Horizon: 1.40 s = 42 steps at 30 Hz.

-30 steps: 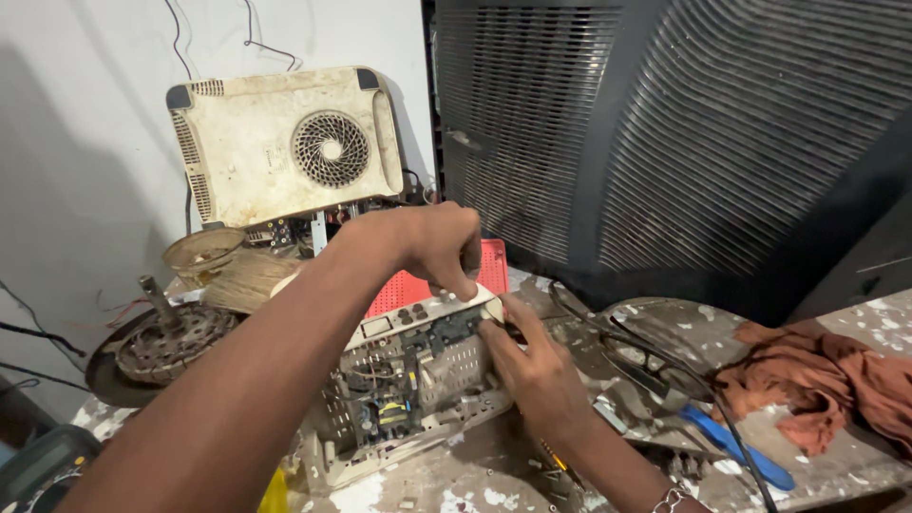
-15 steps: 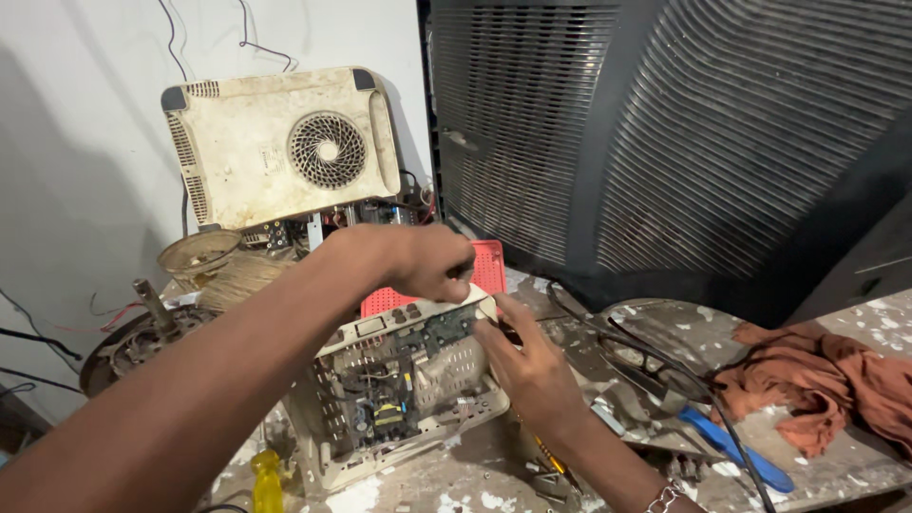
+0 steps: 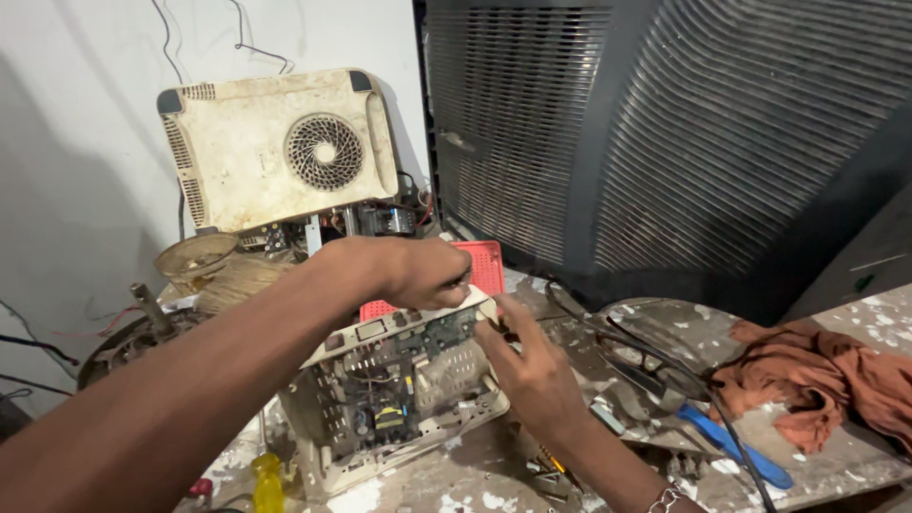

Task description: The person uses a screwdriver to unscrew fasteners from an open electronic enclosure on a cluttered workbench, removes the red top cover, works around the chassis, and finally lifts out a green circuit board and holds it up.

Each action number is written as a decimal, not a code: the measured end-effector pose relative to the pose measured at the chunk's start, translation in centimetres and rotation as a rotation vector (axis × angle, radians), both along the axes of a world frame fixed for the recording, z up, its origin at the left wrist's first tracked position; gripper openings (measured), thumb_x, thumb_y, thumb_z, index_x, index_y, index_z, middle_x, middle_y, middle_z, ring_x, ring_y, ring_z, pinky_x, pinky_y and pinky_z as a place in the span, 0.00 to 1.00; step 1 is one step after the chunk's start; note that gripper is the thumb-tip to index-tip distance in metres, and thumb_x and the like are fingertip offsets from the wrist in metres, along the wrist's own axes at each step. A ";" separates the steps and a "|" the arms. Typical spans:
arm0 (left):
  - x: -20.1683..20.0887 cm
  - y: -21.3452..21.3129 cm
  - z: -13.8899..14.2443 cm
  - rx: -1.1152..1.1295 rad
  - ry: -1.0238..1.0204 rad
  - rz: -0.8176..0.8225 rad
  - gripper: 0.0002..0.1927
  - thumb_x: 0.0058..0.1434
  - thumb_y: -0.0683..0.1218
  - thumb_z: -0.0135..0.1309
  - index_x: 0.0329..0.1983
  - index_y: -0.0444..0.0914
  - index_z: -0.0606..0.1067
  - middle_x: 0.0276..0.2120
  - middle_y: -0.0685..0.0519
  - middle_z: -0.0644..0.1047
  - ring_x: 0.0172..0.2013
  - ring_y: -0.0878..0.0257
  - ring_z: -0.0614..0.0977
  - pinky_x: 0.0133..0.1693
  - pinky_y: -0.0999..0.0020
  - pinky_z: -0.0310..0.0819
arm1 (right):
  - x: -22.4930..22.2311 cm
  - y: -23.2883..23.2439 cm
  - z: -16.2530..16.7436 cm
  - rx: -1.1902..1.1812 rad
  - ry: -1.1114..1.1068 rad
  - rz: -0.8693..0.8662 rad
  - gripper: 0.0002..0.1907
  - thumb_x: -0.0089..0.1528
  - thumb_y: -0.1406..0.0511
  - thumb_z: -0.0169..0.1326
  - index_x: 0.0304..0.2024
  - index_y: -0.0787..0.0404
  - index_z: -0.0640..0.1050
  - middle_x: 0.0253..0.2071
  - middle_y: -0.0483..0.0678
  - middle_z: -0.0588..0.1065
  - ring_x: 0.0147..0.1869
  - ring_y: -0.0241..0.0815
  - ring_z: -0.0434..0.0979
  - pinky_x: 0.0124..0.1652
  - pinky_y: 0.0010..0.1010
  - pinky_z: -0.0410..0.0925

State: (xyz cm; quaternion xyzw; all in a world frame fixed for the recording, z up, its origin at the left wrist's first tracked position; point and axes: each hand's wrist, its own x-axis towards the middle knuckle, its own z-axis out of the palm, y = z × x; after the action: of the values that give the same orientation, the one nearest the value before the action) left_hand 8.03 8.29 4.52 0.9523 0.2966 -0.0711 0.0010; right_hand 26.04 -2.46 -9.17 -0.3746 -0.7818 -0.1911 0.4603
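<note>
An opened electronic unit [image 3: 399, 399] stands tilted on the bench, its green circuit board and components facing me. My left hand [image 3: 427, 271] is closed over the top edge of its pale casing. My right hand [image 3: 532, 366] presses against the unit's right side, fingertips pinched at the board's upper right corner. Whether the fingers hold a small part or tool there is too small to tell. A red plastic grille [image 3: 484, 266] shows just behind the left hand.
A dirty cream appliance housing with a round fan vent [image 3: 280, 147] leans on the wall behind. A big black ribbed television back [image 3: 665, 142] fills the right. A rust-coloured rag [image 3: 817, 380], a blue-handled tool [image 3: 731, 446], black cables and a yellow bottle [image 3: 268, 480] lie around.
My left hand has slid slightly right along the unit's top edge. My right hand stays at the unit's right side. The view has shifted a little.
</note>
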 end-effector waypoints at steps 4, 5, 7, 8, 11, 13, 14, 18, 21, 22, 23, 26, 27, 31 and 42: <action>0.2 0.2 -0.1 0.031 0.010 0.006 0.17 0.60 0.51 0.46 0.29 0.31 0.76 0.27 0.37 0.79 0.29 0.41 0.80 0.36 0.47 0.74 | -0.1 -0.2 0.6 0.039 -0.005 0.028 0.16 0.59 0.73 0.59 0.49 0.65 0.79 0.63 0.59 0.67 0.53 0.56 0.80 0.46 0.40 0.76; 0.2 0.3 -0.1 0.036 0.021 0.008 0.18 0.61 0.51 0.46 0.29 0.31 0.76 0.27 0.37 0.79 0.29 0.40 0.80 0.36 0.47 0.73 | -0.2 -0.2 0.8 0.046 -0.008 0.028 0.15 0.59 0.73 0.59 0.49 0.64 0.79 0.64 0.59 0.66 0.53 0.55 0.80 0.47 0.40 0.76; 0.3 0.5 -0.1 0.035 0.025 0.021 0.18 0.60 0.51 0.46 0.29 0.31 0.76 0.28 0.37 0.79 0.29 0.41 0.80 0.37 0.47 0.74 | -0.3 -0.2 0.9 0.060 -0.017 0.019 0.13 0.61 0.72 0.59 0.49 0.64 0.80 0.64 0.58 0.65 0.52 0.54 0.80 0.48 0.40 0.76; 0.4 0.5 -0.1 0.034 0.027 0.028 0.18 0.60 0.51 0.46 0.29 0.31 0.76 0.28 0.37 0.80 0.30 0.41 0.80 0.37 0.47 0.75 | -0.4 -0.1 0.9 0.065 -0.024 0.012 0.12 0.61 0.71 0.60 0.49 0.64 0.81 0.64 0.57 0.65 0.52 0.53 0.80 0.48 0.40 0.76; 0.6 0.6 0.1 0.021 0.077 0.024 0.18 0.61 0.51 0.46 0.31 0.30 0.77 0.29 0.37 0.80 0.30 0.41 0.81 0.37 0.48 0.75 | -0.3 0.1 0.9 0.061 -0.061 0.001 0.12 0.61 0.71 0.59 0.48 0.66 0.81 0.65 0.57 0.65 0.51 0.53 0.80 0.46 0.40 0.76; 0.6 0.5 0.4 0.036 0.111 0.059 0.20 0.62 0.52 0.45 0.33 0.30 0.77 0.31 0.38 0.81 0.31 0.42 0.81 0.38 0.47 0.75 | -0.2 0.2 0.8 0.061 -0.079 0.004 0.12 0.61 0.72 0.59 0.48 0.69 0.80 0.65 0.59 0.65 0.51 0.54 0.80 0.46 0.41 0.76; 0.7 0.5 0.5 0.044 0.127 0.076 0.20 0.63 0.53 0.45 0.34 0.30 0.77 0.31 0.38 0.81 0.32 0.42 0.81 0.38 0.47 0.76 | -0.2 0.4 0.8 0.066 -0.080 0.010 0.12 0.62 0.71 0.59 0.48 0.70 0.80 0.65 0.60 0.64 0.51 0.55 0.80 0.46 0.42 0.76; 0.9 0.2 0.7 0.008 0.130 0.102 0.22 0.63 0.54 0.45 0.34 0.31 0.78 0.31 0.39 0.81 0.32 0.43 0.82 0.39 0.48 0.76 | -0.2 0.8 0.4 0.018 -0.088 0.033 0.10 0.64 0.72 0.57 0.47 0.71 0.79 0.67 0.60 0.64 0.51 0.53 0.80 0.48 0.41 0.77; 1.0 0.1 0.7 -0.008 0.115 0.124 0.23 0.63 0.55 0.46 0.35 0.31 0.79 0.32 0.39 0.81 0.32 0.43 0.82 0.39 0.48 0.76 | 0.0 0.7 0.0 0.008 -0.105 0.009 0.12 0.63 0.70 0.56 0.48 0.71 0.79 0.66 0.58 0.64 0.51 0.56 0.79 0.47 0.45 0.74; 1.1 0.1 0.7 -0.005 0.119 0.133 0.23 0.63 0.55 0.46 0.35 0.31 0.79 0.32 0.39 0.81 0.33 0.43 0.82 0.39 0.48 0.76 | 0.1 0.7 -0.1 0.022 -0.099 0.015 0.11 0.64 0.69 0.56 0.47 0.70 0.79 0.66 0.58 0.64 0.52 0.57 0.79 0.48 0.45 0.74; 1.1 0.1 0.6 -0.001 0.123 0.144 0.23 0.63 0.56 0.45 0.35 0.31 0.79 0.32 0.38 0.81 0.33 0.42 0.82 0.39 0.48 0.76 | 0.1 0.8 -0.2 0.037 -0.092 0.022 0.10 0.64 0.69 0.55 0.47 0.69 0.78 0.66 0.58 0.63 0.53 0.58 0.79 0.49 0.46 0.74; 1.2 0.1 0.5 0.024 0.100 0.145 0.23 0.63 0.57 0.46 0.36 0.32 0.80 0.34 0.38 0.81 0.35 0.41 0.82 0.41 0.49 0.77 | 0.3 0.9 -0.3 -0.019 -0.061 0.042 0.12 0.63 0.69 0.55 0.47 0.70 0.75 0.68 0.59 0.63 0.53 0.60 0.79 0.49 0.46 0.74; 1.2 0.1 0.5 0.025 0.091 0.147 0.24 0.63 0.57 0.46 0.36 0.32 0.80 0.35 0.38 0.82 0.36 0.41 0.83 0.42 0.48 0.77 | 0.3 0.9 -0.4 -0.055 -0.048 0.050 0.14 0.62 0.69 0.54 0.48 0.71 0.74 0.69 0.60 0.62 0.53 0.60 0.78 0.49 0.47 0.74; 1.5 0.0 0.3 0.029 0.099 0.176 0.25 0.64 0.58 0.46 0.37 0.33 0.81 0.38 0.38 0.82 0.39 0.41 0.83 0.45 0.48 0.76 | 0.2 1.2 -0.5 -0.043 -0.058 0.039 0.16 0.62 0.70 0.55 0.52 0.68 0.73 0.68 0.59 0.63 0.53 0.60 0.78 0.48 0.46 0.73; 3.0 -0.7 1.2 0.053 0.217 0.326 0.24 0.67 0.58 0.47 0.51 0.35 0.79 0.50 0.43 0.81 0.49 0.43 0.82 0.51 0.49 0.76 | 0.2 2.1 -1.1 -0.024 -0.040 0.069 0.15 0.61 0.71 0.56 0.51 0.62 0.73 0.70 0.61 0.60 0.50 0.61 0.79 0.45 0.47 0.73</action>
State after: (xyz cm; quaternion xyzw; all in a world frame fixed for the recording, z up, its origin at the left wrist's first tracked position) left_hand 11.02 7.63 5.73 0.8782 0.4469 -0.1642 -0.0445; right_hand 26.22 -0.40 -10.25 -0.3493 -0.8055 -0.1730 0.4464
